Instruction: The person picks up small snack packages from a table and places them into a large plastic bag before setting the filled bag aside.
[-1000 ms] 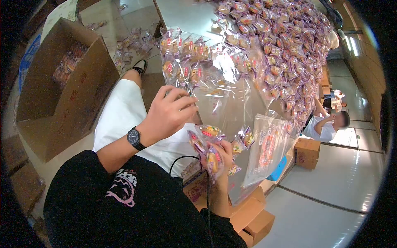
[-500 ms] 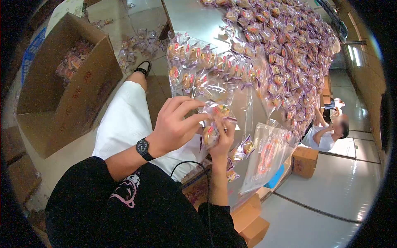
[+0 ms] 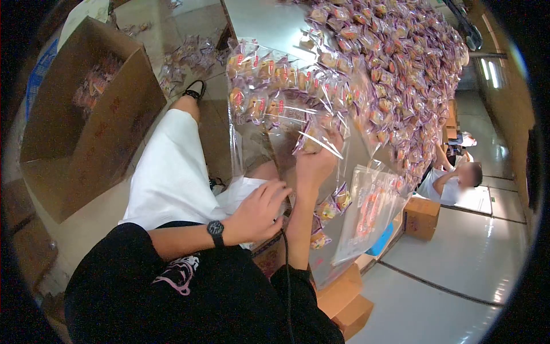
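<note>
My right hand (image 3: 318, 163) reaches inside a large clear plastic bag (image 3: 240, 149), its fingers closed around a wrapped cake (image 3: 312, 137); glare and film partly hide the grip. Two rows of small wrapped cakes (image 3: 281, 74) lie within the same bag, at the far end. My left hand (image 3: 258, 212), with a black watch on its wrist, hovers beside my right forearm, fingers loosely bent and nothing visible in them. Close to the right forearm, a few loose wrapped cakes (image 3: 327, 209) rest on the table.
A big heap of wrapped cakes (image 3: 401, 74) covers the metal table (image 3: 263, 23). Flat printed plastic bags (image 3: 366, 212) lie to the right. An open carton (image 3: 126, 109) stands at left, more packets on the floor. A cable (image 3: 286, 275) hangs before me. Another person (image 3: 444, 183) sits beyond the heap.
My right hand has moved from the bag's near end deeper inside with the wrapped cake. My left hand has let go of the packets and drawn back toward my body.
</note>
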The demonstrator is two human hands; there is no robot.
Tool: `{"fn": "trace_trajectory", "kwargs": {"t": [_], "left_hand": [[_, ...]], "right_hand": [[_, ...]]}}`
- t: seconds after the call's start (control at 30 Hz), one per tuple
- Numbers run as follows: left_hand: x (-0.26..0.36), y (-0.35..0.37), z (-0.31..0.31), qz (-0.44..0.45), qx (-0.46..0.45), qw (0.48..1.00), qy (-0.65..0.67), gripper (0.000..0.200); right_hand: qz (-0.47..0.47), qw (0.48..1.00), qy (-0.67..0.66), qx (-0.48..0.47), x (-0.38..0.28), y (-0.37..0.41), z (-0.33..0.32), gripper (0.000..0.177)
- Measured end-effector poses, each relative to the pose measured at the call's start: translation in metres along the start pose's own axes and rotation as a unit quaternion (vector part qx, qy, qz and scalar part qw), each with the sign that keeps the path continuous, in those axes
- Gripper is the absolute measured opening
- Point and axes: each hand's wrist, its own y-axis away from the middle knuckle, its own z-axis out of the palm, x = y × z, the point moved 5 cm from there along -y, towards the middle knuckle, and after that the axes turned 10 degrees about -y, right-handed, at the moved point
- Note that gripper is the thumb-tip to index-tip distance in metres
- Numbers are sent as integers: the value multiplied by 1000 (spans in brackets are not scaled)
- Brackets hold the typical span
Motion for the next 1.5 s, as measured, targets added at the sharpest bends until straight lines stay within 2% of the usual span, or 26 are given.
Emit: {"fn": "trace_trajectory", "kwargs": {"t": [0.1, 0.23, 0.3, 0.43, 0.5, 0.63, 0.77, 0.8, 0.83, 0.87, 0.9, 0.97, 1.0, 1.07, 1.1, 1.17, 1.2, 1.27, 1.4, 1.43, 1.5], "left_hand": [[-14, -21, 5, -33, 37, 998, -24, 75], [-25, -50, 4, -100, 107, 989, 27, 75], [-31, -59, 3, -126, 131, 983, 32, 73], [-36, -74, -8, -87, 157, 973, -148, 63], [-37, -81, -12, -55, 201, 949, -238, 57], [-49, -106, -5, -97, 156, 927, -327, 48], [-56, -110, 1, -141, 57, 935, -320, 51], [-55, -109, -1, -131, 87, 940, -302, 52], [-53, -107, -3, -121, 115, 944, -284, 53], [-52, -106, -5, -109, 143, 947, -268, 53], [-52, -106, -4, -88, 137, 949, -269, 53], [-52, -108, -4, -49, 127, 953, -272, 53], [-54, -109, -4, -48, 139, 949, -278, 52], [-56, -113, -3, -47, 162, 942, -290, 48], [-60, -118, -1, -58, 154, 935, -314, 44], [-61, -125, -4, -70, 170, 935, -302, 40], [-60, -128, -8, -76, 178, 935, -296, 39], [-59, -133, -16, -94, 163, 942, -278, 37], [-68, -138, -16, -114, 207, 941, -244, 38], [-69, -138, -17, -119, 225, 940, -225, 39], [-67, -139, -21, -122, 242, 940, -209, 42]], "right_hand": [[-29, 1000, 3, 5, 11, -1, 13, 54], [-36, 997, -52, -32, 24, -8, 25, 63], [-21, 993, -112, -9, 29, -6, 24, 57], [-19, 987, -157, 36, 46, -5, 32, 53], [50, 984, -170, 22, 66, 0, 42, 54], [88, 971, -220, 29, 100, 24, 59, 51], [87, 964, -252, 25, 119, 25, 63, 49], [109, 933, -343, 12, 95, 22, 57, 47], [24, 960, -276, 32, 119, 20, 60, 52], [35, 967, -251, 10, 148, 29, 71, 54], [45, 973, -226, -11, 150, 32, 74, 56], [130, 946, -296, -19, 159, 39, 81, 58], [203, 900, -385, -7, 177, 48, 91, 58], [340, 769, -541, 18, 228, 78, 116, 59], [366, 731, -569, -87, 269, 91, 131, 55], [247, 831, -494, -62, 196, 71, 107, 53], [192, 876, -434, -81, 176, 64, 98, 51], [78, 947, -299, -93, 135, 52, 79, 48], [-45, 962, -268, -20, 117, 51, 77, 52], [-97, 975, -197, 7, 107, 50, 73, 54], [-133, 976, -161, 59, 89, 46, 70, 60]]}}
